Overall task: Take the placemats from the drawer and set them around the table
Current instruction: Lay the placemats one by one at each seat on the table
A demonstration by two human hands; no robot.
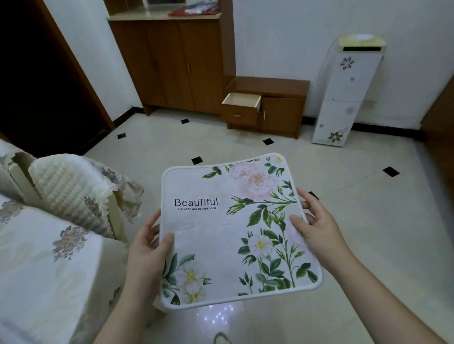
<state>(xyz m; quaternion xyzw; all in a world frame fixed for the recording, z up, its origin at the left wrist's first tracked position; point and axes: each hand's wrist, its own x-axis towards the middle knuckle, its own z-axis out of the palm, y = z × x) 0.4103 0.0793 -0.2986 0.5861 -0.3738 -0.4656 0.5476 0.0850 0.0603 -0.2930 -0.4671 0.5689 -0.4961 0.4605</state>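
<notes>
I see the placemat point(231, 232) held level between both hands — left hand point(148, 244) and right hand point(315, 227) pinching opposite edges, thumbs on top — ready to lay flat on the cloth-covered counter point(41, 260) just left.

Both bare forearms reached forward from six o'clock, the left hand point(145, 244) and right hand point(316, 223) each pinching an opposite edge of the placemat point(231, 232), thumbs on top.

One floral placemat point(237, 231), two hands, left hand point(146, 252), right hand point(318, 227), one open drawer point(242, 102), one covered chair point(71, 188), one table point(28, 261)
</notes>
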